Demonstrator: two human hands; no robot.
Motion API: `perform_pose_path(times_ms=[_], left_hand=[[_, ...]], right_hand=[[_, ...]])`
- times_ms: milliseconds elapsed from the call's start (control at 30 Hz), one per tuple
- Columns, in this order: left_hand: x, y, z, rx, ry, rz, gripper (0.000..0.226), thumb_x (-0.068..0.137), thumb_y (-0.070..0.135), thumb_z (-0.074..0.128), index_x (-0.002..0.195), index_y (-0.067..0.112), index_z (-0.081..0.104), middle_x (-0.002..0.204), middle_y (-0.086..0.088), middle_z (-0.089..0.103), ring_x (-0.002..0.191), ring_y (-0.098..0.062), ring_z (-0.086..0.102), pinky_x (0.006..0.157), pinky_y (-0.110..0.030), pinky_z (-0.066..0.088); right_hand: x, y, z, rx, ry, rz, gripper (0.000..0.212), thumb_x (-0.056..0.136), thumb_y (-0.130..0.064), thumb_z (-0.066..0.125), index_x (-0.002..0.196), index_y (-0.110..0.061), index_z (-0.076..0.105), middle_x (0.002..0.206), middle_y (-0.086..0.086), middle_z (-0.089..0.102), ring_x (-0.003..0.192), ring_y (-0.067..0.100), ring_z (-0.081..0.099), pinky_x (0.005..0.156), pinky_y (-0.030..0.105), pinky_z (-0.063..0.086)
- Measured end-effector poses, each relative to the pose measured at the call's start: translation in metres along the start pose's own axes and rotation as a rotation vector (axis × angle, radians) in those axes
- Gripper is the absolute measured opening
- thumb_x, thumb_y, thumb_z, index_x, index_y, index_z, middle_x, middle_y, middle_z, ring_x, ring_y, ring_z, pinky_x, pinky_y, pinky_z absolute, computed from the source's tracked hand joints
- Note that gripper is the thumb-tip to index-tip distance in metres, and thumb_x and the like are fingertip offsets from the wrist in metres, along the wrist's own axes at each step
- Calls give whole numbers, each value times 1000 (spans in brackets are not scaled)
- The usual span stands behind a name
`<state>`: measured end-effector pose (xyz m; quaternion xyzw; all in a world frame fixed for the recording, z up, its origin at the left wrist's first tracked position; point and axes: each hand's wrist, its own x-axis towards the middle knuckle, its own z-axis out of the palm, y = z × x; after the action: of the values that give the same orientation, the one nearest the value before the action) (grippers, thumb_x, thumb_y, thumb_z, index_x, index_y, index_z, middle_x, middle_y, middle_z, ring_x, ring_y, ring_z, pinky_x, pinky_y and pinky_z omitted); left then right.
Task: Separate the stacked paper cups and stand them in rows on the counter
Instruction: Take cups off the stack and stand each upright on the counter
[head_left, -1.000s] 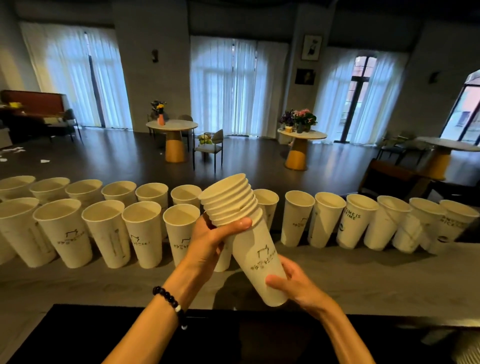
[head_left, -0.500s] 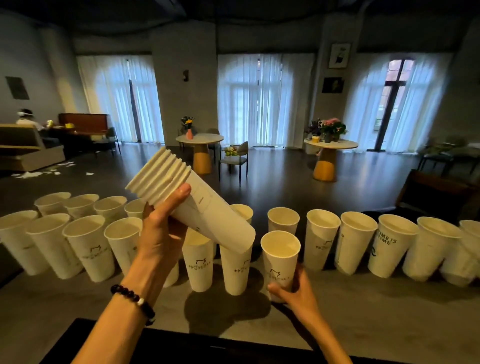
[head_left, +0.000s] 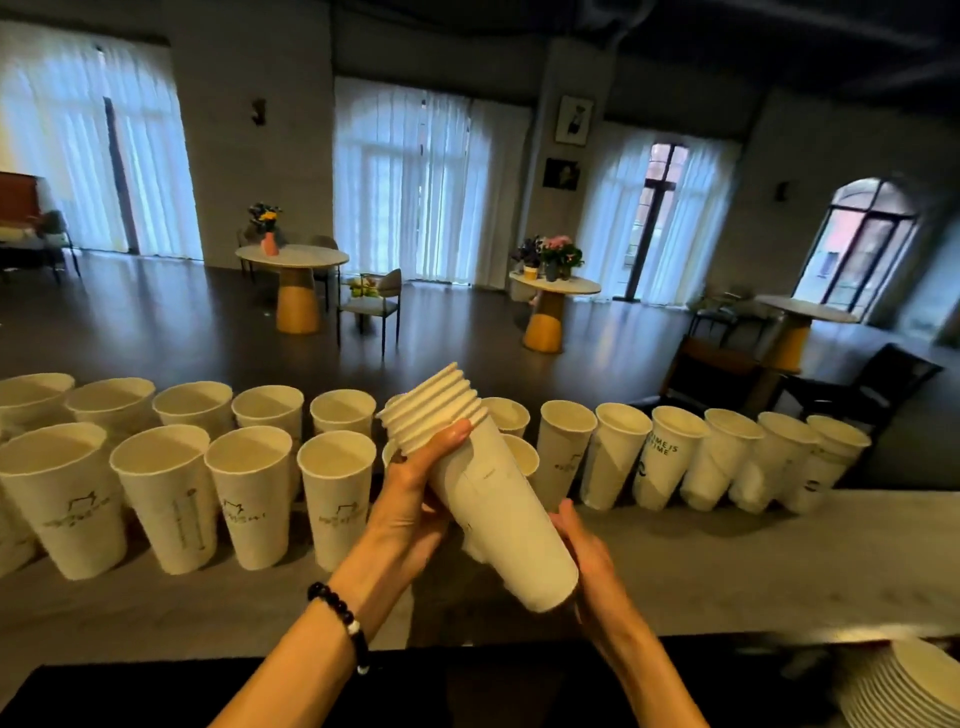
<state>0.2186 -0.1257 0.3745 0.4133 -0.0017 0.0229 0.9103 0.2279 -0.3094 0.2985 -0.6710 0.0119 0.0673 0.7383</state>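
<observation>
We are at a grey counter (head_left: 727, 561) looking down at our two bare hands, which hold a nested stack of paper cups (head_left: 483, 483) tilted, rims up and to the left, above the counter's near half. Our left hand (head_left: 415, 499), with a dark bead bracelet (head_left: 340, 621) on the wrist, is wrapped around the stack just under the rims, thumb pressed along the side. Our right hand (head_left: 582, 556) cups the bottom of the outermost cup, fingers curled behind it, seemingly ready to pull it free.

Much of the work looks done: a long back row (head_left: 675, 452) of single cups runs across the counter, and a shorter front row (head_left: 249, 493) stands at the left. Roughly seven ribbed rims show in the stack, so several cups remain, and the front row has room to its right.

The cups are tall, tapered, matte off-white paper with rolled rims and faint printed marks. The counter looks smooth and dull. A pile of white plates (head_left: 898, 686) sits at the lower right.
</observation>
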Motion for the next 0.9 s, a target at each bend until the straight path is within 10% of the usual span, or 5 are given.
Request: perform_pose_path(times_ms=[200, 300, 500, 667, 900], left_hand=[[-8, -20, 19, 26, -127, -56, 37, 61, 23, 78, 98, 23, 75, 86, -1, 77, 87, -19, 71, 97, -52, 52], [-10, -25, 25, 186, -157, 62, 68, 51, 35, 83, 115, 22, 66, 103, -3, 76, 98, -24, 71, 94, -51, 55], [0, -19, 31, 113, 26, 268, 94, 38, 52, 95, 122, 23, 65, 112, -4, 73, 103, -18, 70, 78, -34, 59], [8, -8, 32, -143, 142, 336, 104, 50, 42, 96, 142, 20, 52, 142, -15, 57, 131, -34, 55, 99, -56, 51], [-11, -39, 57, -106, 243, 395, 103, 12, 50, 97, 109, 30, 69, 92, 4, 78, 87, -13, 74, 62, -33, 59]], right_hand=[[-35, -10, -27, 87, -362, 18, 73, 66, -62, 78, 119, -11, 70, 115, 26, 67, 98, 35, 68, 90, 44, 54], [-36, -6, -41, -103, -309, 2, 84, 62, -56, 83, 124, -3, 63, 115, 17, 70, 104, 26, 68, 86, 34, 53], [-16, 17, -85, -380, -123, -63, 76, 53, -38, 95, 119, -39, 58, 120, -15, 65, 117, 7, 59, 94, 32, 53], [32, 36, -103, -146, 178, 20, 100, 58, -29, 90, 144, -23, 39, 141, 3, 53, 129, 25, 51, 103, 47, 46], [88, 46, -107, -208, 133, 5, 100, 57, -26, 91, 143, -21, 40, 141, 5, 53, 130, 28, 50, 107, 54, 42]])
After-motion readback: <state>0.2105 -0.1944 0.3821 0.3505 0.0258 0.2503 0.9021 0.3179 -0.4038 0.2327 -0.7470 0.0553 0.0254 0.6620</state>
